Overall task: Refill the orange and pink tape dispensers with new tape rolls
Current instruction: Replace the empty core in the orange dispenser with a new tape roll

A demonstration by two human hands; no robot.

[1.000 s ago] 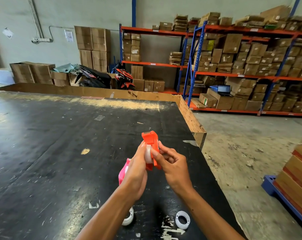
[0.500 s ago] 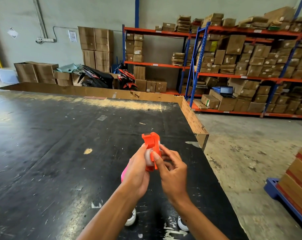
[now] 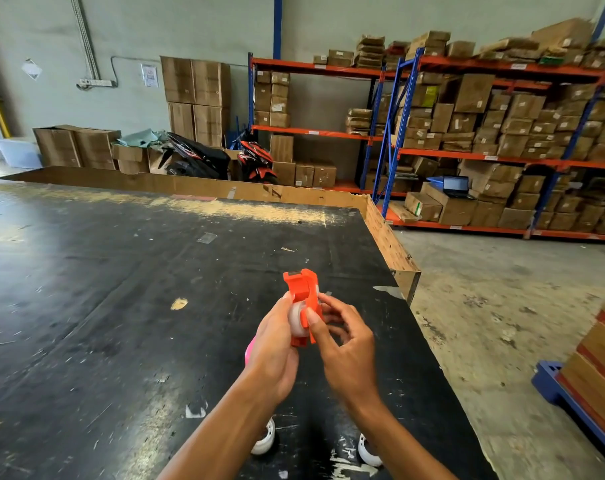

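Left hand (image 3: pixel 271 355) grips orange dispenser (image 3: pixel 304 299); right hand (image 3: pixel 342 344) thumb pinches its edge. Pink dispenser (image 3: pixel 250 351) mostly hidden; white rolls (image 3: pixel 264 441) half-covered by forearms.

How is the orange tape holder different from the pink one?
The orange tape holder is held up in both hands, the left hand and right hand, in plain view with a white roll inside. The pink tape holder sits lower, mostly hidden behind the left hand.
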